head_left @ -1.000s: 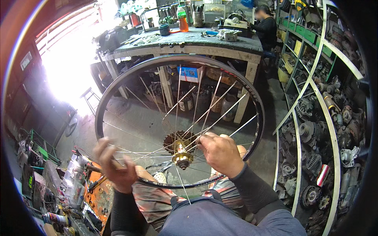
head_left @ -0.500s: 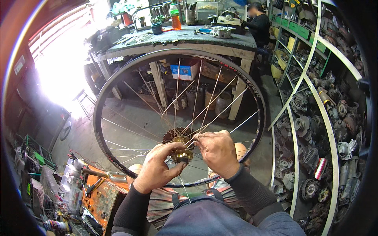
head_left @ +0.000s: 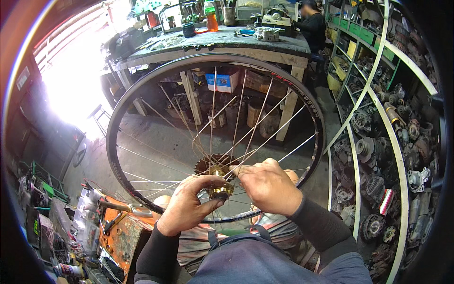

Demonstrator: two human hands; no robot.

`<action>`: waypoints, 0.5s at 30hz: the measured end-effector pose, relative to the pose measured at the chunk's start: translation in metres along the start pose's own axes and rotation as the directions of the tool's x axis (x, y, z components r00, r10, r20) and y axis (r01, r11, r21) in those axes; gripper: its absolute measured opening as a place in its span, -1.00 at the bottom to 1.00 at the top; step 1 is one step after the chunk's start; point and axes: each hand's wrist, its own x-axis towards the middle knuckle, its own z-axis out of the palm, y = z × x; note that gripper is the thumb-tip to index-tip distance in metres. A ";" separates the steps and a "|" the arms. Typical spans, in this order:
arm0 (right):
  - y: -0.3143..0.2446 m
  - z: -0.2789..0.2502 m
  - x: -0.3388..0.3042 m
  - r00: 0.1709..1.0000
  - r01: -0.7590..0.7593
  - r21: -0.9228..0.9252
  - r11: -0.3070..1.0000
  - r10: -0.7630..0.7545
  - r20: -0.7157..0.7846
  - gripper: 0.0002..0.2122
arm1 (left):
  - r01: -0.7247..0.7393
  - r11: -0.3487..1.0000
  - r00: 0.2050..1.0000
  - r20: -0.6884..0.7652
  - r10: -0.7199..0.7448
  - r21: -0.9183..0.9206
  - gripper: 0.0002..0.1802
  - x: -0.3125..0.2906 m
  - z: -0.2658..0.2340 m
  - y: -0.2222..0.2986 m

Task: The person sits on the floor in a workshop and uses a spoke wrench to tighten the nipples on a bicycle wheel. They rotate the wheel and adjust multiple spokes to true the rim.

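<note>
A black bicycle wheel rim (head_left: 208, 57) leans in front of me, with thin silver spokes (head_left: 213, 109) running toward a gold hub (head_left: 219, 189). Behind the hub sits a dark toothed sprocket (head_left: 202, 165). My left hand (head_left: 188, 203) is closed round the left side of the hub, thumb below and fingers above. My right hand (head_left: 270, 185) is closed in a pinch at the inner end of a spoke beside the hub; its fingertips are partly hidden among the spokes. Some spokes stop short of the rim with free ends.
Beyond the wheel stands a workbench (head_left: 227, 43) with bottles and metal parts. A person (head_left: 312, 27) sits at its far right. Shelves of machine parts (head_left: 366, 151) line the right. An orange, stained surface with a tool (head_left: 118, 207) and clutter lies at the left.
The wheel has come up and tilted slightly, looking larger. My right hand has shifted a little to the right, still pinching by the hub. My left hand stays on the hub.
</note>
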 end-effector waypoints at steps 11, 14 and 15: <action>0.020 -0.042 0.051 0.797 -0.215 0.282 0.935 0.001 0.604 -0.60 | 0.037 0.998 0.999 -0.016 -0.038 -0.051 -0.53 -0.003 0.004 0.005; 0.019 -0.050 0.055 0.738 -0.209 0.272 0.939 -0.030 0.674 -0.55 | 0.107 0.986 0.994 0.013 -0.107 -0.124 -0.58 0.001 0.005 0.003; 0.017 -0.056 0.059 0.704 -0.217 0.260 0.941 -0.034 0.709 -0.53 | 0.067 0.995 0.998 0.022 -0.066 -0.067 -0.54 -0.001 0.004 0.002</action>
